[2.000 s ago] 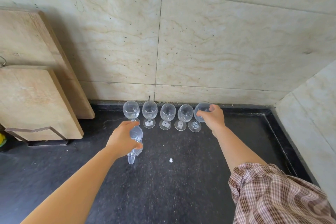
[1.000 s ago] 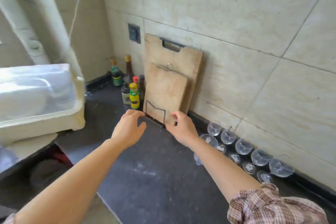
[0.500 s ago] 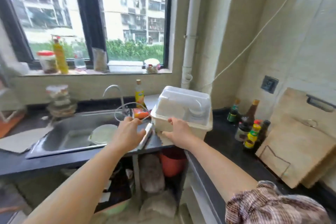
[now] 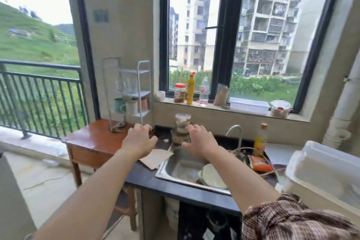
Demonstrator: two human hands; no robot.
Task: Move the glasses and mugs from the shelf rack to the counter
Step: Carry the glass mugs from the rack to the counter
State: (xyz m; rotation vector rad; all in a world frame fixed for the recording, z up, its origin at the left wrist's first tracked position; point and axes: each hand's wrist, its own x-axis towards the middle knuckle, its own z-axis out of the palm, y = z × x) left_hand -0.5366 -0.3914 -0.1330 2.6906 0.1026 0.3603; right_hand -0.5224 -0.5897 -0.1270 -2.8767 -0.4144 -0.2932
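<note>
A white wire shelf rack (image 4: 144, 85) stands on a small wooden table (image 4: 93, 140) at the left of the window. Clear glasses (image 4: 124, 84) sit on its middle shelf, blurred. Several mugs (image 4: 131, 107), green, cream and pinkish, stand on the shelf below. My left hand (image 4: 139, 140) and my right hand (image 4: 198, 139) are both stretched forward, empty, fingers curled and apart, in front of and below the rack. The dark counter (image 4: 175, 187) runs under my arms.
A steel sink (image 4: 181, 167) with plates (image 4: 212, 176) and a tap (image 4: 234, 132) lies below my right hand. A stack of jars (image 4: 182, 128) is behind it. Bottles line the windowsill (image 4: 233, 111). A white lidded dish box (image 4: 321, 171) sits at right. A balcony railing (image 4: 39, 91) is at left.
Both hands let go of the wine glasses set in a row on the counter. My view swung left past the cutting boards and sink to the shelf rack, hands empty.
</note>
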